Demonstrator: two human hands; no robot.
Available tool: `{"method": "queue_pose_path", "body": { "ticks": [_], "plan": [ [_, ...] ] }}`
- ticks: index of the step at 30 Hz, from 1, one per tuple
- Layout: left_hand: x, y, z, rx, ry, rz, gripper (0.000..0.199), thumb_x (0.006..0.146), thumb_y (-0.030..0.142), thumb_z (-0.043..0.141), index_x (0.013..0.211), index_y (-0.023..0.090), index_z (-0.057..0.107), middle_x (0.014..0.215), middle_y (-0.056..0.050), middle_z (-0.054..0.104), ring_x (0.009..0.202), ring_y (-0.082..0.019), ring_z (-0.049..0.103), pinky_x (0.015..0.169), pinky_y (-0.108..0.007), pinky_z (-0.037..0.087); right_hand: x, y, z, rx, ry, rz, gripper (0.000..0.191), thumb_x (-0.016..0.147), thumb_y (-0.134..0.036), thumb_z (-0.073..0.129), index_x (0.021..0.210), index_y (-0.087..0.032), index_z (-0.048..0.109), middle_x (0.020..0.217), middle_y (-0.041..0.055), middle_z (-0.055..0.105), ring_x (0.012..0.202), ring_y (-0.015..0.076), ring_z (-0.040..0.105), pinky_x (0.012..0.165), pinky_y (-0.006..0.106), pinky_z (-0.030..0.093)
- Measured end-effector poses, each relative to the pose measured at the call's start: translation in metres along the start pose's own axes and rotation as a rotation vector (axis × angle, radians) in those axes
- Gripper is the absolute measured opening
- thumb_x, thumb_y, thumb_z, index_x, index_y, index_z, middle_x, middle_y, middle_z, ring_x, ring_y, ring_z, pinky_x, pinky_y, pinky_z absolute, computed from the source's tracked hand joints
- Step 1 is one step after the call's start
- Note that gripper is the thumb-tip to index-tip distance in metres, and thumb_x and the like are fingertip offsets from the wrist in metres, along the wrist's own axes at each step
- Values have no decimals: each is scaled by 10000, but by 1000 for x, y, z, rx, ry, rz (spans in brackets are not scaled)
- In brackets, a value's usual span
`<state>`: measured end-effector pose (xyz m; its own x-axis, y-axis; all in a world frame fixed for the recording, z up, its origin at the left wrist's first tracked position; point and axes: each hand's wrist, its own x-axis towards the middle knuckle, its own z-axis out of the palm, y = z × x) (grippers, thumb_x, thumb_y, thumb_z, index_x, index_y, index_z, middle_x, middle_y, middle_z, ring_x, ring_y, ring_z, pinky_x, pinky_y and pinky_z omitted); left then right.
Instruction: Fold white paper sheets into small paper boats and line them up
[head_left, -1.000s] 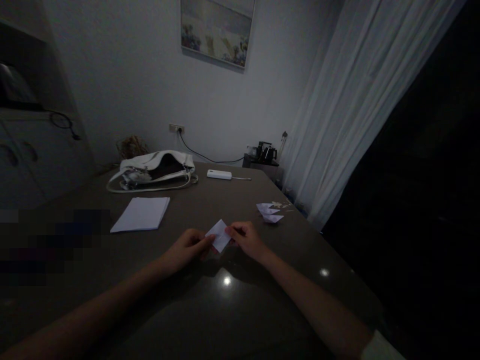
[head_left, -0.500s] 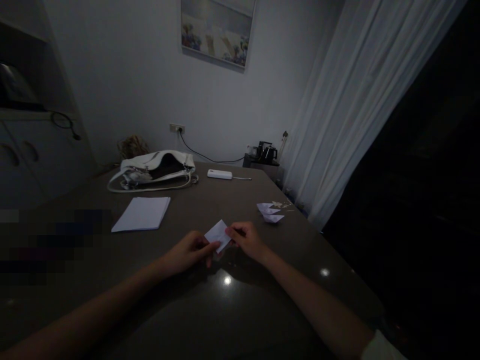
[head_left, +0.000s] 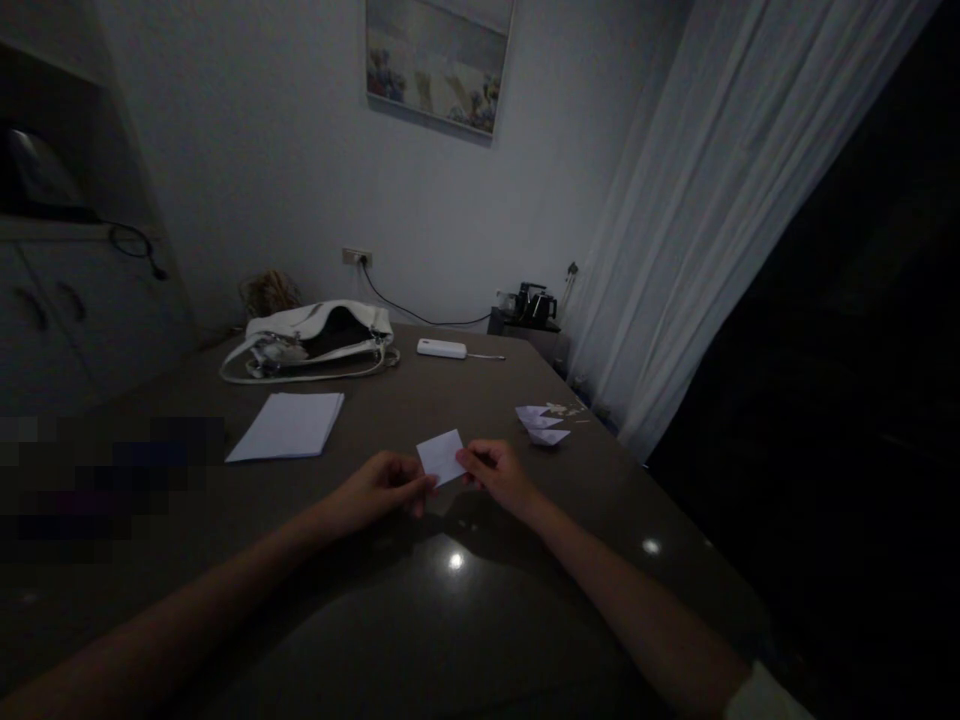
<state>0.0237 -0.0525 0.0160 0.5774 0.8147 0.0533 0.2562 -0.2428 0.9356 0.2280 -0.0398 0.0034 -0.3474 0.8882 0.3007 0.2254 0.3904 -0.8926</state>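
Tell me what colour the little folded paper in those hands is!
The folded paper is white, slightly bluish in the dim light; best seen in the head view.

1. From my distant place, I see one pale sleeve point(head_left: 765, 694) at the lower right of the frame.
2. The right forearm point(head_left: 622, 592) is bare beyond its edge; the left forearm point(head_left: 225, 590) is bare until the lower left.
3. The left hand point(head_left: 381, 490) and right hand point(head_left: 508, 478), near the centre, are also bare.

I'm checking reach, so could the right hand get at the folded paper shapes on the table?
Probably yes: the folded paper shapes lie close to the right hand, with nothing visible between, though that hand pinches a small white paper and might have to release it.
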Motion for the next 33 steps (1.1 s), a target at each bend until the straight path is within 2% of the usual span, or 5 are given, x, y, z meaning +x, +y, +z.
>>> {"method": "queue_pose_path", "body": {
  "ticks": [6,12,22,28,33],
  "plan": [
    [3,-2,-7,-21,23,-5,396,774,498,536,703,112,586,586,-8,587,507,-100,481,465,-188,336,0,0,0,45,-1,20,414,764,-516,547,620,-128,542,530,-16,511,426,56,398,411,179,298],
    [4,-7,-7,-58,139,23,366,784,486,533,749,123,571,607,8,556,530,-102,478,472,-188,350,-1,-1,0,115,-137,53,342,723,-442,609,707,-101,619,546,1,563,431,62,434,422,180,329],
    [3,-4,-5,1,127,71,380,769,488,544,650,127,548,595,8,532,562,-120,500,502,-207,380,-1,3,0,94,-194,24,363,795,-429,534,645,-105,602,560,12,582,438,67,453,441,187,351],
    [5,-6,-3,-27,280,153,336,748,422,599,935,155,517,758,-19,607,695,-159,574,609,-248,446,2,6,-1,69,-182,31,387,802,-464,522,678,-108,611,584,12,598,437,58,442,444,178,345],
    [5,-6,-4,112,280,202,313,735,419,617,881,147,568,766,-28,606,684,-155,565,635,-264,461,2,8,0,103,-137,88,429,776,-503,534,638,-104,606,562,17,596,421,56,433,425,180,325]
  ]
}}
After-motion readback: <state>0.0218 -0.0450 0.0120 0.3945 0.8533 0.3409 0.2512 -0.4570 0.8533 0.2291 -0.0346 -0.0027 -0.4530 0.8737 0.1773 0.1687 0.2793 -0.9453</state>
